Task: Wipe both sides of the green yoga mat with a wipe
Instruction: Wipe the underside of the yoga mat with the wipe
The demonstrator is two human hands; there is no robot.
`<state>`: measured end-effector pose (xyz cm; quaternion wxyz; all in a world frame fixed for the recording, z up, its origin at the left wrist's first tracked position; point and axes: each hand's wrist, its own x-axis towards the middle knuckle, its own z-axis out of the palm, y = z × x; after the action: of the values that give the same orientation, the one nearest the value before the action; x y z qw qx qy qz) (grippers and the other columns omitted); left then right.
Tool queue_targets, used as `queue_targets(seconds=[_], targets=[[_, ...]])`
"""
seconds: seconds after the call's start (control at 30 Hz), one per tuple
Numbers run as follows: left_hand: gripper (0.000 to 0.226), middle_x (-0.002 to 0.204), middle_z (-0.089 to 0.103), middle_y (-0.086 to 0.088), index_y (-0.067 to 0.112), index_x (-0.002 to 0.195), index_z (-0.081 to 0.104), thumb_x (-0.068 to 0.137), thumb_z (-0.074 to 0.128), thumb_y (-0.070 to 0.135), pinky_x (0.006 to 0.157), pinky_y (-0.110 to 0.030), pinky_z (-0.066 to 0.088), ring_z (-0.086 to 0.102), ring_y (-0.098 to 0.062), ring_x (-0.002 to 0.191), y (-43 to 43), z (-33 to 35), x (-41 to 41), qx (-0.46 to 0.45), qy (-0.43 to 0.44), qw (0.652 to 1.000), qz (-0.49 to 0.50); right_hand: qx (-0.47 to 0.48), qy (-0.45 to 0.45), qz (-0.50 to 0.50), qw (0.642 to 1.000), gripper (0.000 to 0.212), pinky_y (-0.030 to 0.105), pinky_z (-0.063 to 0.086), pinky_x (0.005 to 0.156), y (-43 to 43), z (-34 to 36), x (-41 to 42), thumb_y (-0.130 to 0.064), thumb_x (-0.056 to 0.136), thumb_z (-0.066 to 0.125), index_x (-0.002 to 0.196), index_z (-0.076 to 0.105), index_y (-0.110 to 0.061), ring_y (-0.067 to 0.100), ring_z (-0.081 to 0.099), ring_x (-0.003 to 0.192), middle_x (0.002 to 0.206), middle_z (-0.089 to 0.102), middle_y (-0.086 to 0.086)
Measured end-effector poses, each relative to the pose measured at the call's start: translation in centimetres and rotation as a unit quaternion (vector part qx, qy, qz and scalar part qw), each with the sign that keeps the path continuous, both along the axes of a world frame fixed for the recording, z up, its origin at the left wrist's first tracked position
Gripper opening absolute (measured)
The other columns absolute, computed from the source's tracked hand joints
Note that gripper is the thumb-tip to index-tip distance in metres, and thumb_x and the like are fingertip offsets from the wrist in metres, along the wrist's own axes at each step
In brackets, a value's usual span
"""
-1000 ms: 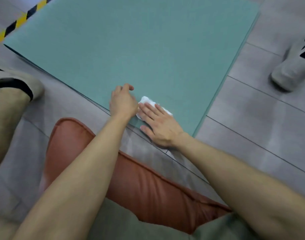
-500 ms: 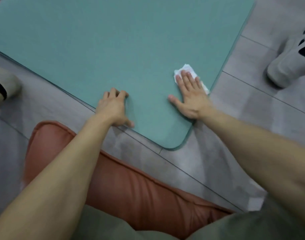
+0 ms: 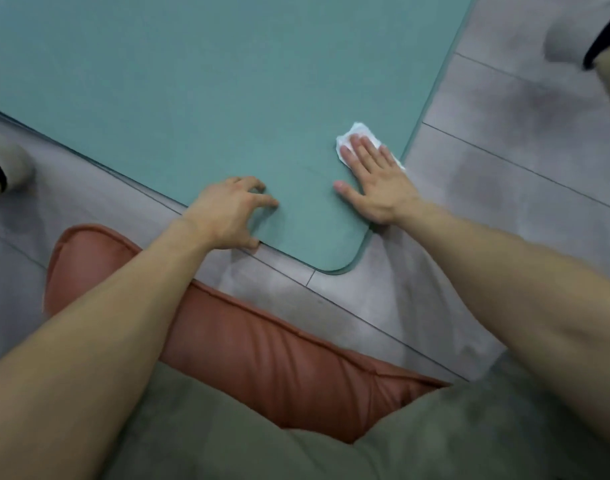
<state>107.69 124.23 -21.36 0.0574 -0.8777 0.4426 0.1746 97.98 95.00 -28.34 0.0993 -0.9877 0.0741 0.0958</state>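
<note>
Wipe (image 3: 359,129) is pressed onto green yoga mat (image 3: 227,81) by flat right hand (image 3: 376,183) at two o'clock; loosely arched left hand (image 3: 227,211) is rested on its edge, orange cushion (image 3: 262,358) at six.

The left forearm (image 3: 106,323) and right forearm (image 3: 504,271), both bare, stretch forward. The left hand (image 3: 227,213) stands arched on bent, spread fingertips, thumb low; the right hand (image 3: 376,188) lies flat, palm down, 4 fingers straight together, thumb out.
</note>
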Motion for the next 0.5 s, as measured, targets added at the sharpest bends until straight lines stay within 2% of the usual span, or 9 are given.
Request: queue_targets(seconds=[0.1, 0.17, 0.23, 0.3, 0.37, 0.43, 0.5], targets=[[0.093, 0.144, 0.055, 0.0, 0.041, 0.144, 0.059, 0.056, 0.084, 0.059, 0.095, -0.042, 0.056, 0.059, -0.027, 0.126, -0.1, -0.5, -0.2, 0.002, -0.016, 0.999, -0.039, 0.007, -0.026, 0.033, 0.999, 0.085, 0.048, -0.002, 0.133, 3.3, -0.8, -2.3, -0.075, 0.104, 0.016, 0.17, -0.001, -0.026, 0.016, -0.013, 0.163, 0.178, -0.008, 0.0], [0.091, 0.149, 0.056, -0.003, 0.038, 0.143, 0.062, 0.058, 0.083, 0.06, 0.099, -0.044, 0.056, 0.058, -0.029, 0.134, 0.4, -1.1, 0.1, -0.002, -0.022, 0.999, -0.036, 0.003, -0.024, 0.137, 0.99, 0.081, 0.048, 0.001, 0.133, 5.3, -0.8, -4.4, -0.071, 0.107, 0.016, 0.17, -0.002, -0.025, 0.016, -0.013, 0.163, 0.178, -0.007, 0.0], [0.086, 0.153, 0.056, -0.003, 0.034, 0.14, 0.066, 0.06, 0.086, 0.055, 0.104, -0.045, 0.054, 0.053, -0.026, 0.143, 0.5, -1.1, 0.0, -0.013, -0.001, 1.0, -0.019, 0.019, -0.009, 0.253, 0.967, 0.076, 0.044, -0.003, 0.133, 5.6, -0.3, -6.1, -0.067, 0.109, 0.017, 0.17, -0.001, -0.026, 0.015, -0.014, 0.163, 0.178, -0.008, -0.001], [0.075, 0.149, 0.061, -0.001, 0.031, 0.134, 0.071, 0.063, 0.088, 0.05, 0.105, -0.045, 0.054, 0.053, -0.023, 0.143, 0.0, -0.6, -0.4, -0.047, 0.007, 0.999, 0.005, 0.018, -0.004, 0.306, 0.952, 0.072, 0.04, -0.004, 0.133, 2.8, 0.1, -5.5, -0.064, 0.111, 0.02, 0.17, 0.0, -0.03, 0.012, -0.013, 0.163, 0.178, -0.007, -0.004], [0.066, 0.143, 0.066, 0.002, 0.03, 0.129, 0.074, 0.065, 0.086, 0.047, 0.104, -0.043, 0.054, 0.057, -0.02, 0.14, -1.3, -0.4, -1.3, -0.082, 0.019, 0.996, 0.012, 0.007, -0.002, 0.234, 0.972, 0.071, 0.042, -0.001, 0.134, -1.5, 0.6, -2.9, -0.065, 0.11, 0.018, 0.17, -0.001, -0.033, 0.012, -0.013, 0.163, 0.177, -0.01, -0.005], [0.064, 0.144, 0.065, 0.006, 0.033, 0.128, 0.075, 0.067, 0.088, 0.047, 0.107, -0.041, 0.053, 0.055, -0.015, 0.141, -2.5, -0.2, -1.9, -0.099, 0.028, 0.994, 0.033, -0.011, 0.006, 0.086, 0.996, 0.075, 0.045, 0.002, 0.133, -5.0, 0.8, -0.4, -0.07, 0.107, 0.014, 0.17, -0.003, -0.033, 0.013, -0.015, 0.162, 0.177, -0.011, -0.003], [0.068, 0.142, 0.065, 0.012, 0.037, 0.126, 0.074, 0.064, 0.084, 0.064, 0.106, -0.041, 0.053, 0.058, -0.013, 0.136, -3.5, 0.0, -1.1, -0.084, 0.037, 0.995, 0.026, -0.013, -0.009, 0.015, 1.0, 0.081, 0.048, 0.002, 0.132, -4.5, 0.4, 0.4, -0.073, 0.105, 0.015, 0.17, -0.002, -0.029, 0.015, -0.013, 0.163, 0.178, -0.009, 0.0]])
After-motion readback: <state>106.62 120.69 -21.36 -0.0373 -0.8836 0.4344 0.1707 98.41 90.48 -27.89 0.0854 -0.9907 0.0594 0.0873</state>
